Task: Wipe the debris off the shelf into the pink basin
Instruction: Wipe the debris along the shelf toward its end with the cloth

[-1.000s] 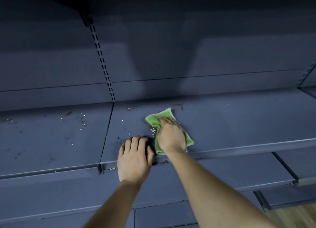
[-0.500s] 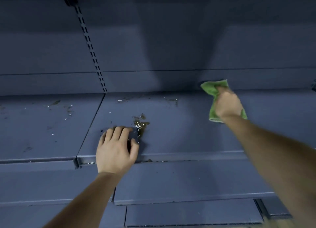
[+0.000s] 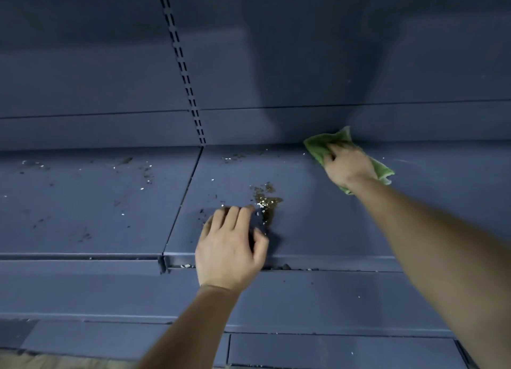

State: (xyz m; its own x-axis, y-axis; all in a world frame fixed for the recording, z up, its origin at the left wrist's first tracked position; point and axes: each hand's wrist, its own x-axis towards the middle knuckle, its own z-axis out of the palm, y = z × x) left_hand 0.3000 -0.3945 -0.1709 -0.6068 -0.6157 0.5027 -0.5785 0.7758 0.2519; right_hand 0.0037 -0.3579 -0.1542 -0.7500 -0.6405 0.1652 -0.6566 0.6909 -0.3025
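Observation:
A small heap of brown and white debris (image 3: 266,200) lies on the dark blue shelf (image 3: 326,230). My left hand (image 3: 229,247) rests on the shelf just left of and in front of the heap, fingers loosely bent, holding nothing. At the back of the shelf, against the rear wall, my right hand (image 3: 347,165) grips a green cloth (image 3: 318,144) and presses it down, well to the right of the heap. The pink basin is not in view.
More crumbs are scattered on the left shelf panel (image 3: 143,175) and along the back edge (image 3: 243,155). Bits sit in the front rail (image 3: 284,266). A slotted upright (image 3: 184,72) divides the back wall. A lower shelf (image 3: 304,299) juts out below.
My right hand carried the cloth from beside my left hand out to the right, then to the back edge of the shelf, uncovering the heap. My left hand stayed in place.

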